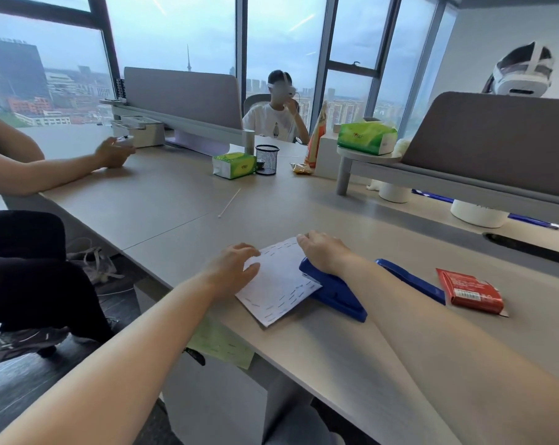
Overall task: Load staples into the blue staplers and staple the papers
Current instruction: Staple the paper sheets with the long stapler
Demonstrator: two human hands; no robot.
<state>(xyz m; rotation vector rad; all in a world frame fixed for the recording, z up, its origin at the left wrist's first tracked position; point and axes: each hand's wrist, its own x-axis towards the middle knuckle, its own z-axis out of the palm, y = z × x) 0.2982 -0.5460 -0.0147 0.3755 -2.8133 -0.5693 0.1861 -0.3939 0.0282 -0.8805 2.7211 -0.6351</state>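
Left hand [236, 264], fingers flat, is pinning the light, limp papers [278, 284]; right hand [323, 252] is pressing atop the rigid blue stapler [336, 293], though whether its fingers are gripping cannot be told.

Left hand [236, 268] flat, right hand [323, 252] arched

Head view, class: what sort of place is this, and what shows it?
Probably a high-rise shared office: a long desk with grey divider screens, a blue stapler and paper, and city rooftops through tall windows.
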